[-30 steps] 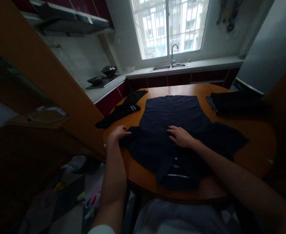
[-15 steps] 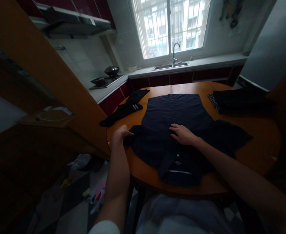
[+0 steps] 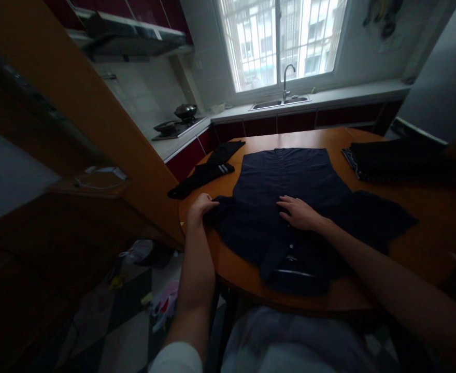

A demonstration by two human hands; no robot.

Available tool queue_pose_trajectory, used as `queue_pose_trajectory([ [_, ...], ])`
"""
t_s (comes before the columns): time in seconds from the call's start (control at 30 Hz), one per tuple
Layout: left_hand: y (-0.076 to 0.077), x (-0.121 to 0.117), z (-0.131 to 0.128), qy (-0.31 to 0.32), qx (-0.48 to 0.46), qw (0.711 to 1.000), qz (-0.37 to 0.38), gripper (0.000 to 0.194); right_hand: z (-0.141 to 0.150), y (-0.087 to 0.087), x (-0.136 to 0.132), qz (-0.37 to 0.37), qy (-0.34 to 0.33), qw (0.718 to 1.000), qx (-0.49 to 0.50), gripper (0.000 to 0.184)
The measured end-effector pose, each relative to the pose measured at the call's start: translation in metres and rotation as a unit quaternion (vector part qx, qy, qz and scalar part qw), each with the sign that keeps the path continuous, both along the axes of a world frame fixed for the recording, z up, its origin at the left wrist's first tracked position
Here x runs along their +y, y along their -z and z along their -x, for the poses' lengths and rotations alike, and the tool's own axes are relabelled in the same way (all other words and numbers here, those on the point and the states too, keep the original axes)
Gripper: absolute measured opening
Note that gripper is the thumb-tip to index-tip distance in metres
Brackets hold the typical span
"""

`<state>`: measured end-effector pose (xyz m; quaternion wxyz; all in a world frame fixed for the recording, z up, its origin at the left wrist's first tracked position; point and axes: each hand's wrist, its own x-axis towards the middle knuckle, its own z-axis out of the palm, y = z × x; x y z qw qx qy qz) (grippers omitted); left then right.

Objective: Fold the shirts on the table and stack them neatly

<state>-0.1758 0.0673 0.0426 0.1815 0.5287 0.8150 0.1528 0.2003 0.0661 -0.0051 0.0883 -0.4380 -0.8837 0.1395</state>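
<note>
A dark navy button-up shirt (image 3: 290, 173) lies spread front side up on the wooden table (image 3: 228, 259), its collar towards me and its hem towards the window. My left hand (image 3: 201, 205) is closed on the end of the sleeve at the left, thumb and fingers pinching the cloth. On the middle of the shirt's front, beside the button line, my right hand (image 3: 298, 212) rests palm down with its fingers stretched out. The other sleeve (image 3: 391, 212) spreads out to the right on the tabletop.
Black clothing with white stripes (image 3: 208, 173) lies at the table's left edge. A folded dark stack of cloth (image 3: 399, 160) is at the right. Beyond are a sink (image 3: 280, 102) and a stove with pans (image 3: 185, 111). Bags (image 3: 138, 251) lie on the floor at left.
The whole view has shifted slightly, so everything appears a little further right. Both hands keep nearly the same places on the shirt, the left still at the sleeve end.
</note>
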Motion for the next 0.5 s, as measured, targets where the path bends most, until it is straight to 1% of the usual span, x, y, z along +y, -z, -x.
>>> queue_pose_trajectory([
  [0.07,-0.001,0.0,-0.004,0.005,-0.014,1.0,-0.027,0.013,0.0,0.001,0.001,0.001,-0.001,1.0,-0.001,0.052],
  [0.1,-0.001,0.0,-0.006,0.014,-0.036,0.998,-0.04,0.014,0.0,0.001,0.001,0.001,-0.002,1.0,0.002,0.052],
  [0.17,-0.002,-0.002,-0.011,0.035,-0.12,0.989,-0.073,0.026,-0.001,0.002,0.001,0.002,-0.005,1.0,0.008,0.052],
  [0.23,-0.005,-0.004,-0.015,0.059,-0.229,0.965,-0.11,0.043,-0.001,0.002,0.001,0.001,-0.003,1.0,0.012,0.052],
  [0.3,-0.009,-0.007,-0.021,0.089,-0.306,0.938,-0.136,0.056,-0.001,0.003,0.001,0.001,-0.002,1.0,0.012,0.052],
  [0.33,-0.011,-0.009,-0.024,0.113,-0.33,0.926,-0.142,0.059,-0.001,0.003,0.001,0.002,-0.002,1.0,0.01,0.052],
  [0.4,-0.014,-0.012,-0.033,0.179,-0.358,0.906,-0.14,0.062,0.0,0.004,0.001,0.003,-0.004,1.0,0.006,0.052],
  [0.5,-0.015,-0.014,-0.05,0.289,-0.355,0.884,-0.094,0.065,0.0,0.003,0.001,0.0,-0.002,1.0,0.005,0.051],
])
